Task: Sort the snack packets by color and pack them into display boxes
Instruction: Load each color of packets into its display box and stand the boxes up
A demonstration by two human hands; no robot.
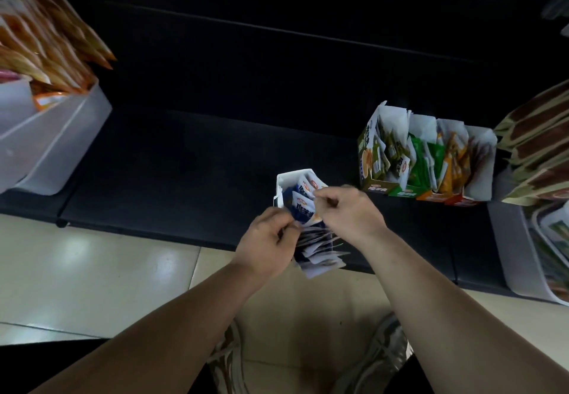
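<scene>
Four colour-sorted boxes (pixel 368 153) stand packed at right; your left grip (pixel 268 239) clasps the blue packets (pixel 317 255), and your right grip (pixel 349 212) pinches one above the part-filled white box (pixel 284 178) at the shelf's (pixel 184 162) near edge.

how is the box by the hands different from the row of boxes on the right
The white box holds blue packets; the row of boxes holds olive, green, orange and brown ones. The white box stands alone, with the left hand and right hand holding packets at it; the row stands side by side, untouched. Both sit on the dark shelf.
</scene>
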